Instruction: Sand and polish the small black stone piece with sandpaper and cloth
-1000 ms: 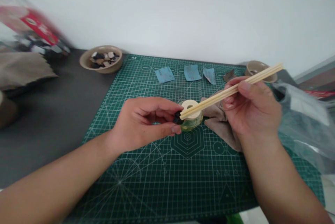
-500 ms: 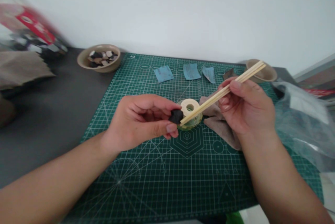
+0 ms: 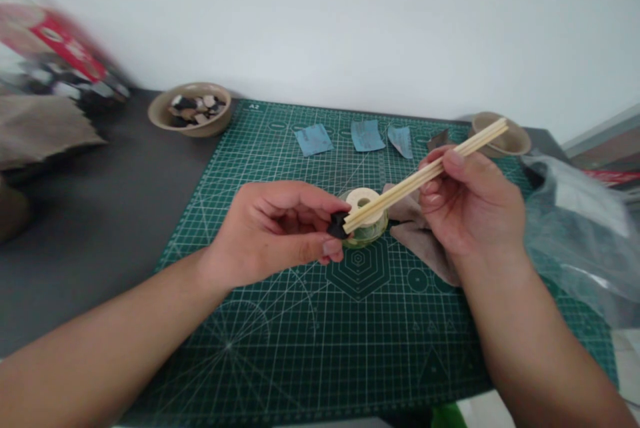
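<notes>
Between the thumb and fingers of my left hand [image 3: 280, 231] is a small black lump [image 3: 337, 225]; its material is not clear. My right hand [image 3: 465, 198] pinches a bundle of thin pale wooden sticks [image 3: 417, 179], tilted down to the left. The sticks' lower ends meet the black lump. Behind them stands a round clear glass vessel [image 3: 370, 236] with a cream ring-shaped piece [image 3: 362, 200] on top, partly covered by the sticks. A grey-brown cloth [image 3: 425, 251] lies beside the vessel, under my right hand.
A green cutting mat [image 3: 380, 355] covers much of the dark table [image 3: 145, 208]. Blue paper pieces [image 3: 314, 140] lie toward its back. A tan bowl [image 3: 217, 123] of dark and pale chunks stands left, another bowl [image 3: 517, 141] right. A clear plastic bag [image 3: 575, 228] rests at the right edge.
The sticks' lower ends have shifted slightly up and now overlap the black lump more. Their angle is a little flatter. Both hands keep their grips.
</notes>
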`<state>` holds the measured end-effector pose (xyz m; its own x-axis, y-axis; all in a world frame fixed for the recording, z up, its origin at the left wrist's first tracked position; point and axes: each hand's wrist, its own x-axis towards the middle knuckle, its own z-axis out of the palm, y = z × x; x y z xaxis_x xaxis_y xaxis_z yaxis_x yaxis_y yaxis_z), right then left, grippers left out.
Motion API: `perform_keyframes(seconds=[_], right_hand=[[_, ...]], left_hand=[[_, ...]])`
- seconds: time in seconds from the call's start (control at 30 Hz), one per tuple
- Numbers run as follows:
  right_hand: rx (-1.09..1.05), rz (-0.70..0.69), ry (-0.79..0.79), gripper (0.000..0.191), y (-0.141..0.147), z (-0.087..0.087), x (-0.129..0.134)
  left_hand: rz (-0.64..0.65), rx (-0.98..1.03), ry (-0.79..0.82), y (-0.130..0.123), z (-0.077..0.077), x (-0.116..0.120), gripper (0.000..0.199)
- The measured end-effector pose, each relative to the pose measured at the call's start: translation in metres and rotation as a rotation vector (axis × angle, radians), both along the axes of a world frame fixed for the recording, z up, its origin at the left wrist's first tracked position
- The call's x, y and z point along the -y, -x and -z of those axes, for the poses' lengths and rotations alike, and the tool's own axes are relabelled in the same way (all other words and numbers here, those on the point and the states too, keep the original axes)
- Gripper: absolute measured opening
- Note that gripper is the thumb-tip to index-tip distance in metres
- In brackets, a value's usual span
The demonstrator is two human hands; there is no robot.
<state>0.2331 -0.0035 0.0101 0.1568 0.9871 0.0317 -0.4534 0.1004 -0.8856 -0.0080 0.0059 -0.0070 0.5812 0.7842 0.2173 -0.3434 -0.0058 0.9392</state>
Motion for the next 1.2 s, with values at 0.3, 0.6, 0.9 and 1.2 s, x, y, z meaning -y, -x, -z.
perform_keyframes(seconds=[0.3,0.6,0.9,1.2], right_hand=[[-0.067,-0.023,-0.043,0.015,-0.001,-0.001,-0.001],[0.009,0.031,-0.051,0.015,0.001,0.001,0.001],[0.02,0.052,-0.059,0.012,0.002,0.0,0.001],[0.007,0.043,-0.084,0.007,0.001,0.002,0.001]], left_hand=[[-0.027,0.016,-0.038,-0.002,-0.001,-0.003,0.038],[-0.041,-0.002,-0.06,-0.002,-0.001,-0.003,0.04],[0.044,0.025,-0.023,0.002,0.001,-0.004,0.037],[0.087,0.037,-0.016,0.007,0.006,-0.005,0.031]])
